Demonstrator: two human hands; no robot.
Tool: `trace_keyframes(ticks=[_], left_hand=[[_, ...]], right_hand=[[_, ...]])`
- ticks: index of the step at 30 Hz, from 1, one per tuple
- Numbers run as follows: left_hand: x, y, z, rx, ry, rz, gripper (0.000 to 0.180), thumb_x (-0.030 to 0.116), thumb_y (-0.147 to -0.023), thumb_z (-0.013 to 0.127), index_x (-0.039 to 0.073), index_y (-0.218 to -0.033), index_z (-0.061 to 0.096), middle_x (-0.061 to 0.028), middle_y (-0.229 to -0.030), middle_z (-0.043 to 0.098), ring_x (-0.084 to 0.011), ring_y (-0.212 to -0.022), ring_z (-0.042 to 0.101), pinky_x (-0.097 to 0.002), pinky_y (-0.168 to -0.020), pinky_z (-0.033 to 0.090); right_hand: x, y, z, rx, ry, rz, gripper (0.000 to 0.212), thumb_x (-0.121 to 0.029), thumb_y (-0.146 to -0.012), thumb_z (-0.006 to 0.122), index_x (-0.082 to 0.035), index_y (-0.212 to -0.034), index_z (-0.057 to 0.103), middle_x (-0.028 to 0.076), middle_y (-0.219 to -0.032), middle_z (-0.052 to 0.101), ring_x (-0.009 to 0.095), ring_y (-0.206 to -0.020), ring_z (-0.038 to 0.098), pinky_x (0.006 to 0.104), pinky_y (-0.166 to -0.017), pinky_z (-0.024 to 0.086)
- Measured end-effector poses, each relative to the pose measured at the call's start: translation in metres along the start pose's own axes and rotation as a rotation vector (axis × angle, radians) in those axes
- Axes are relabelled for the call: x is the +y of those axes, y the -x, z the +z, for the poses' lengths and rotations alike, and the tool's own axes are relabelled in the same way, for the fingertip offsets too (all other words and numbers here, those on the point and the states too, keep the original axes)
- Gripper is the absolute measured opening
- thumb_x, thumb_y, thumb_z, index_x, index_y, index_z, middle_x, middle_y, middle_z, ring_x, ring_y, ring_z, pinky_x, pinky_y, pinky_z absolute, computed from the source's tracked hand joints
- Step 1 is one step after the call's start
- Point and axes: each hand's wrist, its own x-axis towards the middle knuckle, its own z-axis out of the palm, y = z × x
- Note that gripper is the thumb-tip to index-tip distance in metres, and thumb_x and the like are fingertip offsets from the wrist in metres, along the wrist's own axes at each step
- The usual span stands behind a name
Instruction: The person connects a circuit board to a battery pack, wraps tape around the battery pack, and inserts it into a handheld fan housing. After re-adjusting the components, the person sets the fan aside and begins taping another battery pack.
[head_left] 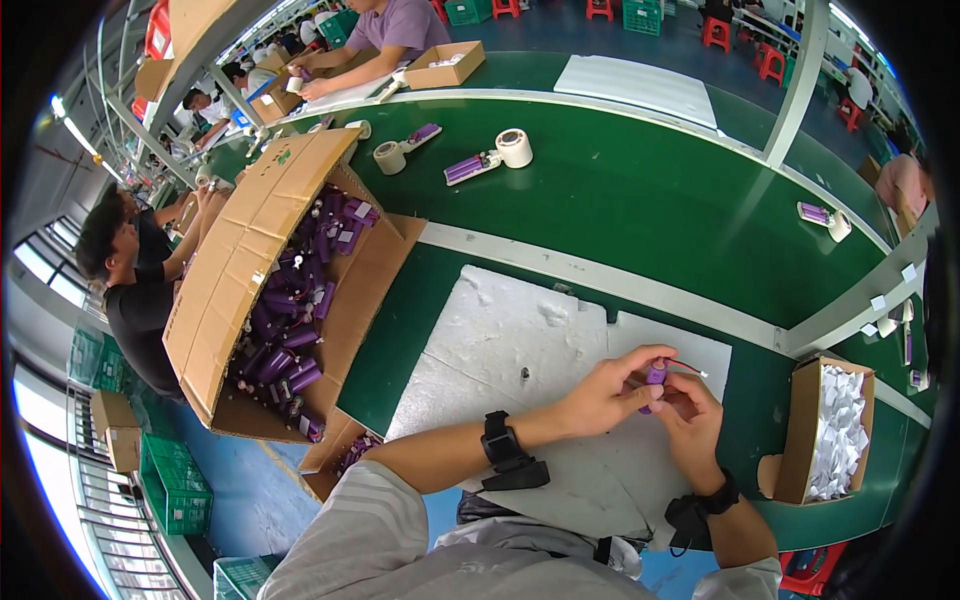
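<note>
A purple cylindrical battery (656, 375) with thin red and dark wires and a small white connector (704, 374) is held up over the white foam board (460, 345). My left hand (612, 393) pinches it from the left between thumb and fingers. From the right, my right hand (692, 418) closes its fingertips round its lower part. The fingers cover much of the battery. Left of the board, a large tilted cardboard box (235, 260) opens toward me, filled with many purple wired batteries (290, 330).
A small cardboard box (800, 440) of white paper pieces (840, 430) stands at the right. Beyond the metal rail (600, 288), a green belt (640, 210) carries white rolls (514, 148) with purple battery packs (472, 168). Co-workers (400, 30) sit along the far and left sides.
</note>
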Motion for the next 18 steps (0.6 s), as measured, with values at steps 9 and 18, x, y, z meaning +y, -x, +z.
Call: trace_keyframes(ticks=[9, 18], left_hand=[[0.0034, 0.0012, 0.0, -0.005, -0.041, 0.015, 0.041, 0.006, -0.096, 0.052, 0.008, -0.135, 0.042, -0.0076, -0.112, 0.057, -0.0148, -0.098, 0.058, -0.0297, -0.082, 0.051], [0.0053, 0.0022, 0.0011, 0.002, -0.035, 0.039, 0.041, 0.004, -0.095, 0.054, 0.007, -0.134, 0.042, -0.0089, -0.109, 0.058, -0.0145, -0.089, 0.061, -0.0305, -0.082, 0.051]], right_hand=[[-0.0002, 0.0007, -0.0001, 0.005, -0.033, -0.011, 0.031, 0.007, -0.08, 0.069, 0.006, -0.109, 0.06, 0.015, -0.108, 0.063, 0.019, -0.089, 0.066, 0.0289, -0.079, 0.054], [0.0017, 0.0007, -0.0034, -0.042, 0.016, 0.026, 0.029, 0.01, -0.081, 0.066, 0.005, -0.109, 0.058, 0.013, -0.11, 0.062, 0.02, -0.094, 0.064, 0.0319, -0.084, 0.054]])
